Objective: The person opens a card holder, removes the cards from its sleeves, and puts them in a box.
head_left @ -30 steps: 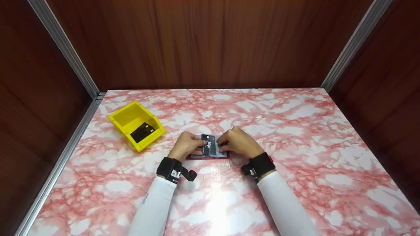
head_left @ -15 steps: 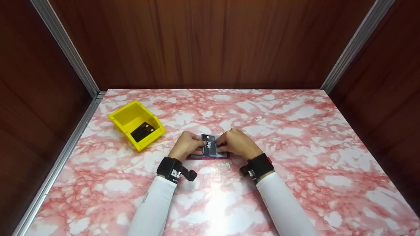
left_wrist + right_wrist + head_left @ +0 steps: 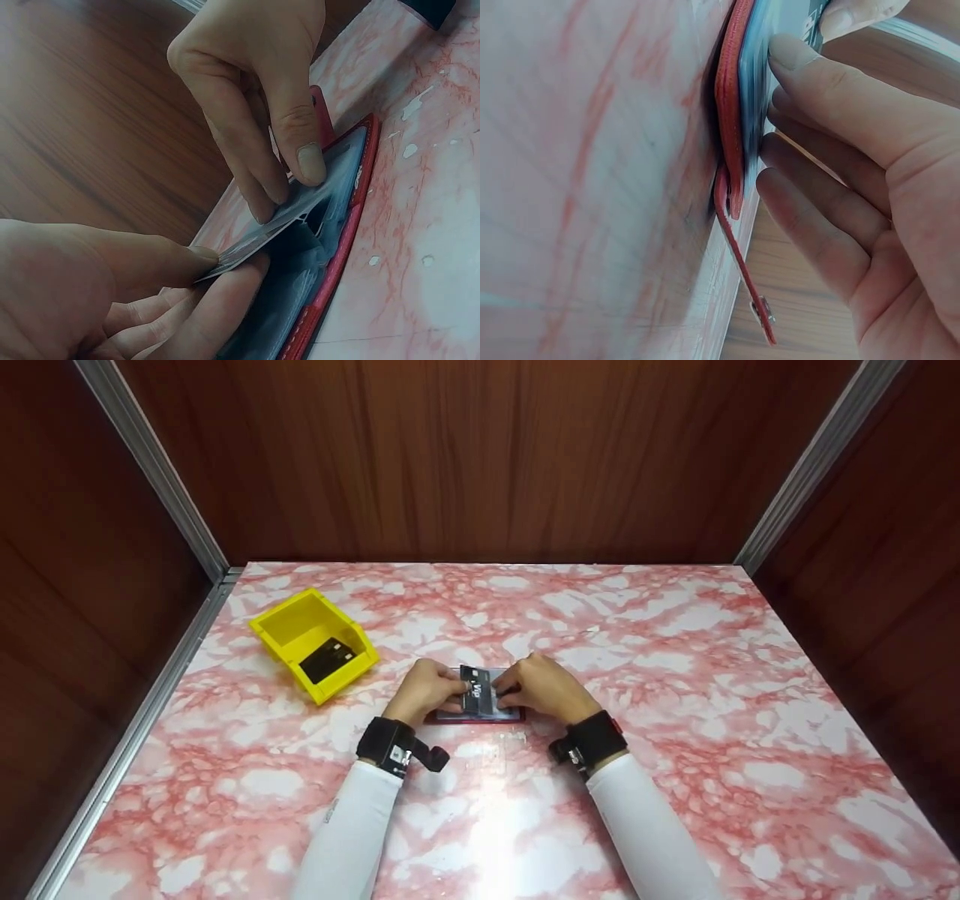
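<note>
A red card holder (image 3: pixel 480 722) with clear plastic sleeves lies opened out on the table between my hands. My left hand (image 3: pixel 427 690) pinches a black card marked VIP (image 3: pixel 480 690) between thumb and fingers; in the left wrist view the card (image 3: pixel 244 253) is tilted, its far part at a clear sleeve (image 3: pixel 326 180). With its thumb on the near face and fingers behind, my right hand (image 3: pixel 547 686) pinches that sleeve close to the card. The right wrist view shows the holder's red stitched edge (image 3: pixel 731 97) and the right hand's loosely curled lower fingers (image 3: pixel 802 217).
Left of the hands stands a yellow bin (image 3: pixel 296 622) with black cards (image 3: pixel 326 660) inside. A red strap with a snap (image 3: pixel 746 277) sticks out from the holder. Wood-grain panels (image 3: pixel 480 465) enclose the marbled table (image 3: pixel 675 660) at the back and sides.
My right hand's fingers have shifted slightly left, closer to the card. The left hand keeps its pinch on the card, almost unmoved.
</note>
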A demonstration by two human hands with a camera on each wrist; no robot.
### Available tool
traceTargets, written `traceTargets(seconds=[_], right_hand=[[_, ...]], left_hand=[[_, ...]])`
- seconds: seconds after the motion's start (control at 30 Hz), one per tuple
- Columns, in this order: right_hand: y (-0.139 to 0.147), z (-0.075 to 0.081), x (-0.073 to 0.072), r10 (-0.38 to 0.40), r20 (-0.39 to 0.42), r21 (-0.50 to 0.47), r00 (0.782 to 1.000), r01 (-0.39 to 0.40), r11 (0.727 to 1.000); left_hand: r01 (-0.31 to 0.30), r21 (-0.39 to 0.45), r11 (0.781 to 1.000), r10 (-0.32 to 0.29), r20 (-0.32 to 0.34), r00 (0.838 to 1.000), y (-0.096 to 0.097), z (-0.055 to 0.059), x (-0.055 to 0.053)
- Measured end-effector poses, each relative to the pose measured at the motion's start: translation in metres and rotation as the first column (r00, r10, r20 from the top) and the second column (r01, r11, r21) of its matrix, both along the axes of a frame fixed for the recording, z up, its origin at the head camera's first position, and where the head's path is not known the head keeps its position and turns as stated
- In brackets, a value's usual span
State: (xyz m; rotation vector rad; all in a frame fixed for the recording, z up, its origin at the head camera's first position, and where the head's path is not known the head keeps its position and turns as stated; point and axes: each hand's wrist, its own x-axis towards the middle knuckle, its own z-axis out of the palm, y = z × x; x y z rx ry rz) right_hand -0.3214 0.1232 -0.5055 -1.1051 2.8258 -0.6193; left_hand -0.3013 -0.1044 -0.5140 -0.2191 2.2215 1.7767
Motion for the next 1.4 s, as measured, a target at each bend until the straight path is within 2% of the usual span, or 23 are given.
traceTargets(seconds=[0.4,0.63,0.9,1.2,1.4], right_hand=[[-0.002,0.001,0.0,-0.005,0.026,-0.015,1.0,0.006,1.0],[-0.002,0.002,0.001,-0.011,0.021,-0.02,1.0,0.012,1.0],[-0.002,0.002,0.001,-0.01,0.044,-0.034,0.999,0.012,0.999],[0.001,0.0,0.0,0.003,0.026,-0.029,1.0,-0.002,1.0],[0.001,0.0,0.0,-0.003,0.038,-0.03,0.999,0.004,1.0]], left_hand=[[0.005,-0.031,1.0,-0.005,-0.001,1.0,-0.009,0.003,-0.002],[0.012,-0.027,1.0,-0.012,-0.006,1.0,-0.016,0.01,-0.001],[0.008,-0.065,0.998,-0.009,-0.013,1.0,-0.023,0.016,-0.001],[-0.011,-0.059,0.998,0.009,-0.025,1.0,-0.028,0.024,0.002],[-0.036,-0.028,0.999,0.036,0.003,0.999,-0.035,0.028,0.003]])
